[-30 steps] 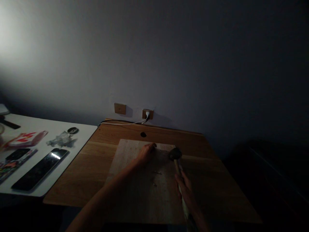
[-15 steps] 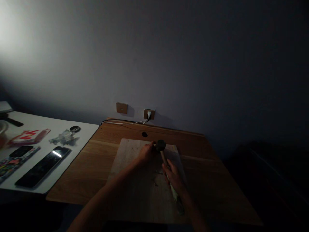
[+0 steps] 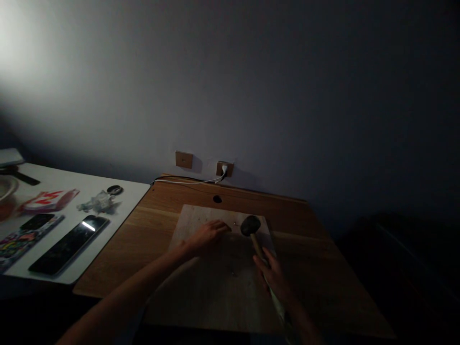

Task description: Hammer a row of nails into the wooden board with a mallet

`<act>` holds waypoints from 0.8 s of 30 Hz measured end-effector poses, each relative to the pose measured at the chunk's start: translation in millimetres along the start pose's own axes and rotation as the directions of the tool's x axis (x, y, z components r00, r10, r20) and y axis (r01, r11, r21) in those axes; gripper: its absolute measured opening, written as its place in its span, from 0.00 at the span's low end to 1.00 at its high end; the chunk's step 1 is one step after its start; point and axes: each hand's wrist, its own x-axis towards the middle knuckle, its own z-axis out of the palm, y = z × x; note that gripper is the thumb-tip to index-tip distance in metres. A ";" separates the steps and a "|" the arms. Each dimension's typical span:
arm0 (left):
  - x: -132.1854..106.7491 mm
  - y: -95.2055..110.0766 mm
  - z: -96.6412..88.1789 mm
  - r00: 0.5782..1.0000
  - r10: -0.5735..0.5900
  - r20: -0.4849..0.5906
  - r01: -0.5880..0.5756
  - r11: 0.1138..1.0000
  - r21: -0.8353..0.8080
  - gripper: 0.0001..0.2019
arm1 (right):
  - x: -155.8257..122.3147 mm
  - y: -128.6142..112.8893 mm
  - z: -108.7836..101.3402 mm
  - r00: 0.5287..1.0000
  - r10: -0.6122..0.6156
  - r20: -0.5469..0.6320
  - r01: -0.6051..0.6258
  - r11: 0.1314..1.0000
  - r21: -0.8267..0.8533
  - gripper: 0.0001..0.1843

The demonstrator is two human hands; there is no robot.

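My right hand [image 3: 272,274] is wrapped around the handle of a mallet with a black head [image 3: 250,225], held up over the right part of a pale wooden board [image 3: 194,294]. Just left of the mallet head, a small nail [image 3: 235,224] stands at the board's far part. My left hand [image 3: 209,235] is low over the board, fingers stretched toward the nail but apart from it, with nothing seen in them. Nearer to me lies another small metal piece [image 3: 234,274], perhaps a nail; it is too dark to be sure.
The board lies on a brown wooden table [image 3: 132,239] against the wall. A white table [image 3: 132,191] adjoins on the left, with a phone [image 3: 68,247], a crumpled plastic bag [image 3: 100,203], a red-and-white packet [image 3: 50,200] and a black ring-shaped roll [image 3: 115,190]. Cables run to a wall socket [image 3: 224,168].
My left hand has drawn back from the nail, left and toward me, and its fingers have let go. The mallet has moved right and slightly nearer, away from the nail.
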 end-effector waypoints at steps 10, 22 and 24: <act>-34.1 28.6 -8.3 0.930 0.326 0.169 -0.362 0.892 0.272 0.08 | -32.1 10.7 -21.7 0.987 0.141 -0.071 -0.146 0.986 -0.075 0.54; 39.0 -17.2 22.5 0.793 -0.594 -0.131 0.544 0.789 -0.286 0.14 | -20.9 36.8 -24.5 0.985 0.144 -0.094 -0.150 0.986 -0.065 0.51; 41.0 -18.1 25.5 0.795 -0.589 -0.142 0.545 0.798 -0.257 0.15 | -21.1 38.5 -23.2 0.985 0.143 -0.096 -0.148 0.988 -0.047 0.52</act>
